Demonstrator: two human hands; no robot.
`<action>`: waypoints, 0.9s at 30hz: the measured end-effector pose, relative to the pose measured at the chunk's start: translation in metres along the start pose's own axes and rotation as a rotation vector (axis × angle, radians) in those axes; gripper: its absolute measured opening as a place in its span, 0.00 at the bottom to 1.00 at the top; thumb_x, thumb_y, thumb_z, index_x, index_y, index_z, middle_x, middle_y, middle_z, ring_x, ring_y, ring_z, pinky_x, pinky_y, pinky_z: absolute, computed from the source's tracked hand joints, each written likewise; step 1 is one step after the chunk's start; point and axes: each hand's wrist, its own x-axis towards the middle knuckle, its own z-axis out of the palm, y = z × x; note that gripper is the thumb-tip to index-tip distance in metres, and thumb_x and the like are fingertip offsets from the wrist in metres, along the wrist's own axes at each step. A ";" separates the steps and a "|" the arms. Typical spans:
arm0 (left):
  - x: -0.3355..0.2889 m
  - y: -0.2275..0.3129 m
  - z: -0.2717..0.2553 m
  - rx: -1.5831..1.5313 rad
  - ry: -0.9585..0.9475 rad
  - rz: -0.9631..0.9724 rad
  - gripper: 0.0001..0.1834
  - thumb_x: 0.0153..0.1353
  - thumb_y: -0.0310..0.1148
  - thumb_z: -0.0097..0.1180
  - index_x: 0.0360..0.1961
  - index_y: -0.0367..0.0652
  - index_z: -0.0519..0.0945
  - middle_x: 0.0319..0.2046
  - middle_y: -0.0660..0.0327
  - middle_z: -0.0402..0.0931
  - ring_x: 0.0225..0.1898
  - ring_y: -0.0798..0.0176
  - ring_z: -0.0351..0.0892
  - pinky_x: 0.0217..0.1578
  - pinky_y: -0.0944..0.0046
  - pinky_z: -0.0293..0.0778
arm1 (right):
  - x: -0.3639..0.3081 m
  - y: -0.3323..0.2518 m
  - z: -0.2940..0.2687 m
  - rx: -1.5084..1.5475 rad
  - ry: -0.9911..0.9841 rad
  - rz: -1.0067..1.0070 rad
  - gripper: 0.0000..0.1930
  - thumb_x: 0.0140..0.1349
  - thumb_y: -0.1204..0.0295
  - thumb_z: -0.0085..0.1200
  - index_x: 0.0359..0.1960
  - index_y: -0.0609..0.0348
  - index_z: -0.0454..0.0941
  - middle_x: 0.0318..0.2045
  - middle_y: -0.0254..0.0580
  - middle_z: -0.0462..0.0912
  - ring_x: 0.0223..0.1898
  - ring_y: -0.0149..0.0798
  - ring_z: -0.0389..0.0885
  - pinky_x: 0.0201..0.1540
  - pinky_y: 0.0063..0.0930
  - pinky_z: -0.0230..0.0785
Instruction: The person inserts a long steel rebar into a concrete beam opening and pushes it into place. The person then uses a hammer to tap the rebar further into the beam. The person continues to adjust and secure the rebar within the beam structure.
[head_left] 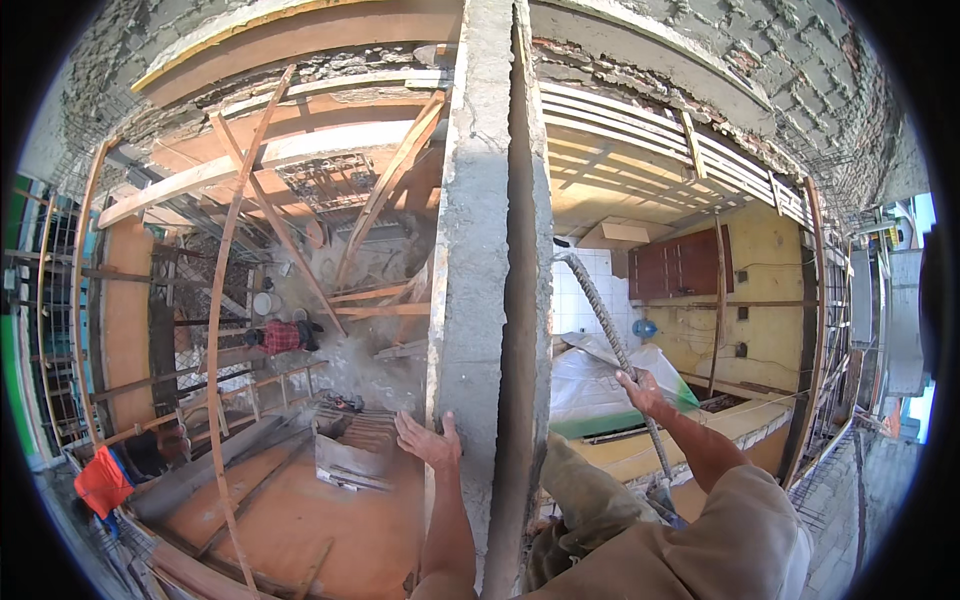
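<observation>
My left hand (428, 440) has its fingers spread and lies at the left edge of a grey concrete wall top (475, 310); whether it bears weight there I cannot tell. A long dark slot (521, 250) runs along that wall top. To the right of the wall, my right hand (645, 393) is closed around a long grey ribbed hose (597, 300). The hose slants from its curved upper end down to beside my leg (595, 490). Whether it is stiff or bendable I cannot make out.
Far below left, a person in a red checked shirt (283, 337) bends near a white bucket (266, 304). Wooden poles (230, 290) cross that side, above an orange board (300, 520) and stacked tiles (355, 448). On the right lie white plastic sheeting (610, 390) and a yellow wall (770, 300).
</observation>
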 end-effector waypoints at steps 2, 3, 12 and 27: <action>0.037 0.026 0.018 0.044 -0.078 -0.063 0.47 0.52 0.61 0.59 0.59 0.31 0.64 0.55 0.42 0.68 0.58 0.39 0.66 0.58 0.45 0.61 | -0.013 0.007 -0.002 -0.042 -0.041 0.088 0.26 0.60 0.47 0.57 0.22 0.61 0.71 0.18 0.34 0.68 0.24 0.30 0.62 0.28 0.36 0.61; 0.048 0.034 0.024 0.006 -0.215 -0.163 0.44 0.52 0.61 0.59 0.56 0.32 0.68 0.51 0.43 0.71 0.55 0.40 0.69 0.55 0.45 0.65 | -0.023 0.007 -0.004 -0.060 -0.052 0.129 0.27 0.59 0.47 0.59 0.21 0.61 0.71 0.17 0.33 0.67 0.24 0.29 0.62 0.27 0.36 0.60; 0.047 0.033 0.045 0.000 -0.165 -0.125 0.34 0.52 0.62 0.59 0.40 0.36 0.75 0.41 0.48 0.76 0.43 0.42 0.77 0.39 0.44 0.73 | 0.017 0.016 0.031 0.055 0.039 0.070 0.26 0.59 0.47 0.59 0.23 0.63 0.73 0.17 0.37 0.69 0.23 0.30 0.65 0.27 0.36 0.62; 0.048 0.021 0.057 -0.004 -0.235 -0.149 0.35 0.51 0.62 0.60 0.42 0.37 0.75 0.35 0.49 0.77 0.36 0.41 0.78 0.34 0.44 0.74 | 0.297 -0.169 0.039 -0.061 0.099 -0.114 0.46 0.56 0.35 0.48 0.64 0.62 0.65 0.58 0.60 0.73 0.60 0.52 0.71 0.63 0.38 0.61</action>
